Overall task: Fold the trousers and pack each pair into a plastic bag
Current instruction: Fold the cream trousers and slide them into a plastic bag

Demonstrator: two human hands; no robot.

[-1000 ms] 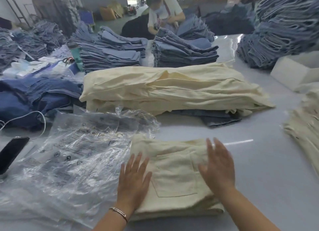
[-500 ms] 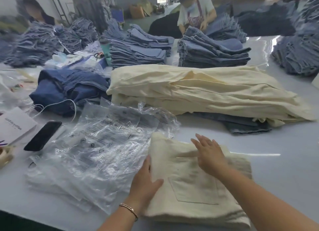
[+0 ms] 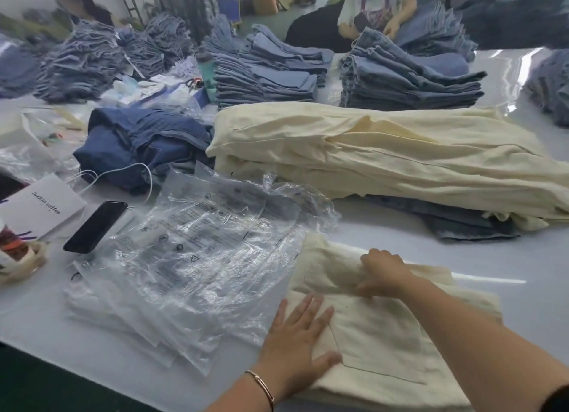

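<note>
Just right of the heap of plastic bags (image 3: pixel 197 257), touching its edge, lies the folded cream pair of trousers (image 3: pixel 385 328), a thick squared bundle with a stitched patch pocket facing up. The left hand (image 3: pixel 297 334) lies flat on the bundle's side nearest the bags, fingers straight and spread, probably to pin the layers so the fold keeps its shape. The right hand (image 3: pixel 383 271) reaches across to the bundle's far edge and curls its fingers into the cloth there, bunching a ridge of fabric, apparently to take hold for lifting it toward a bag. The cloth looks soft, matte and slightly napped, likely to slump unless supported from both sides; the bags are thin, glossy, crinkled film with printed warnings, slippery and prone to cling. Behind the bags rests a long stack of unfolded cream trousers (image 3: pixel 385 153), laid full length within easy reach. Left of the bags a dark phone (image 3: pixel 95 227) lies flat on the white table (image 3: pixel 538 288).
</note>
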